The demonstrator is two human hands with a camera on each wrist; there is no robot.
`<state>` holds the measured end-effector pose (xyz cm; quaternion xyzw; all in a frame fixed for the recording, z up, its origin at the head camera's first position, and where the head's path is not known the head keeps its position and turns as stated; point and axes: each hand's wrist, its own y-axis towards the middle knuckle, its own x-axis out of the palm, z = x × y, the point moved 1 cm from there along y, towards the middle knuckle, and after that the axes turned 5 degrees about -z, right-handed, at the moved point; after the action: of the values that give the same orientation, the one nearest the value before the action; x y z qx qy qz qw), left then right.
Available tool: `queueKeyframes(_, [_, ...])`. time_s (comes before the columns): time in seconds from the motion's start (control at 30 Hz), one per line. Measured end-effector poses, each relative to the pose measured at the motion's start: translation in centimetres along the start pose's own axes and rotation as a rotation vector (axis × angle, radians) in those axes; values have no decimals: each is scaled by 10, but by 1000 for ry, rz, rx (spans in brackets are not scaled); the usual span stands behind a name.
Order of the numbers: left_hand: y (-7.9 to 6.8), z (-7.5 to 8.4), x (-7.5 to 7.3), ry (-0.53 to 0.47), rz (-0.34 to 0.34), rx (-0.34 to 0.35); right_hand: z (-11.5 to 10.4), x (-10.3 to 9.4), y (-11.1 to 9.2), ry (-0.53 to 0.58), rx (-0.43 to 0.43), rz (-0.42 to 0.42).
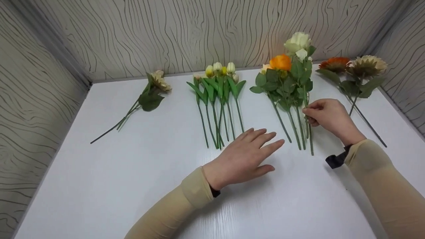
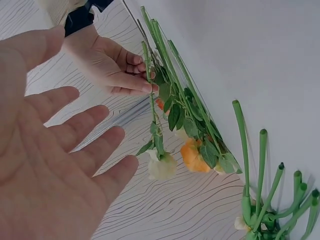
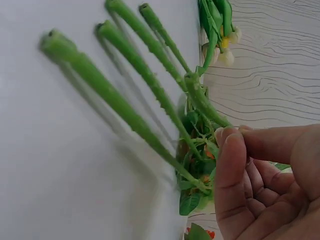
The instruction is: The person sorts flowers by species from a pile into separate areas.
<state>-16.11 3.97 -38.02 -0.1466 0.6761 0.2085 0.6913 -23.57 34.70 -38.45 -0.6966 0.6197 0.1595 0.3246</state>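
My right hand [image 1: 330, 117] pinches the green stem of a white rose [image 1: 298, 42] between thumb and fingertips. This rose is raised over a bunch of roses, among them an orange rose [image 1: 280, 62], whose stems lie on the white table. In the right wrist view the pinched stem [image 3: 206, 102] ends a little beyond my fingertips, beside several thicker-looking stems. My left hand [image 1: 244, 157] holds nothing; its fingers are spread, palm down over the table, close to the lower ends of the tulip stems. The left wrist view shows the white rose [image 2: 162, 166] hanging apart from the orange one.
Several white and yellow tulips [image 1: 217, 86] lie in the middle of the table [image 1: 132, 186]. At the left lies a cream flower [image 1: 160, 81] with dark leaves. An orange-red flower [image 1: 335, 64] and a beige flower [image 1: 368, 66] are at the right. Wood-patterned walls [image 1: 186, 33] border the table.
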Motion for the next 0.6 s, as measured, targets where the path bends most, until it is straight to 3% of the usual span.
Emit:
queueKeyframes(0.2, [0, 0, 3, -7, -19, 3, 12, 6, 5, 13, 29, -55])
queueKeyframes(0.6, [2, -1, 3, -27, -83, -19, 22, 2, 6, -8, 43, -47])
